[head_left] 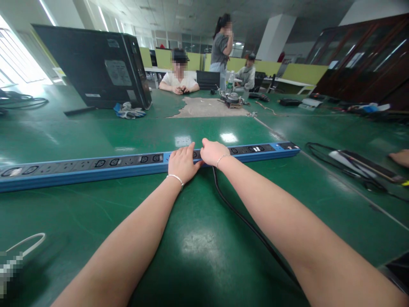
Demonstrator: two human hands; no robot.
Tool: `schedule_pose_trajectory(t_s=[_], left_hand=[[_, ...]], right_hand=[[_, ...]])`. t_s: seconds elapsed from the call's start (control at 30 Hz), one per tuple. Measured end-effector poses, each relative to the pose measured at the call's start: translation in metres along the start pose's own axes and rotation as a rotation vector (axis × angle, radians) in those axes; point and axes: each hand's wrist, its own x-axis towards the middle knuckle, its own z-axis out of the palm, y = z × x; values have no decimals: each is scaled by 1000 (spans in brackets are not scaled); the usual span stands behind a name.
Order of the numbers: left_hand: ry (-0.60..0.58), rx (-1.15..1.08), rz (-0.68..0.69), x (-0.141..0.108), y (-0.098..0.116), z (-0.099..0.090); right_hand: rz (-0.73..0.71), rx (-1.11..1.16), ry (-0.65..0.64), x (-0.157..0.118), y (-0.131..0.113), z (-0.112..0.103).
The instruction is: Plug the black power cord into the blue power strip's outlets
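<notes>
Bracing the power strip (pixel 134 165) with left grip (pixel 183 162) clamped across it; holding the black cable (pixel 237 209) against the strip in closed right grip (pixel 214 152), best kept square, untwisted.

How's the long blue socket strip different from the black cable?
The long blue strip with black sockets is straight; the thin black cable curves. The strip is wide, with a blue side; the cable is all black. The strip runs sideways; the cable slants toward the camera. Both show black.
</notes>
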Motion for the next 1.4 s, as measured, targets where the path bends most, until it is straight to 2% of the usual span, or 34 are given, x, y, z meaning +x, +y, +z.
schedule_pose_trajectory(t_s=[0.17,0.23,0.33,0.43,0.67,0.97,1.1,1.23,1.4], left_hand=[[-17,-36,137,-3,6,-5],[-32,-28,174,-3,8,-6],[-19,-38,177,-2,10,-5],[1,-46,139,1,13,-5],[-1,-15,54,4,18,-9],[36,36,12,14,21,-13],[-71,93,-23,22,23,-24],[-245,63,-148,31,34,-36],[-274,119,-216,44,60,-33]], right_hand=[[-76,165,34,-4,26,8],[-83,160,112,-10,42,12],[21,75,297,-21,65,19],[-20,41,388,-26,78,28],[-60,93,418,-23,80,46],[-46,145,460,-20,81,50],[-63,164,477,-19,81,50],[-55,188,489,-19,83,52],[-99,220,538,-16,84,55]])
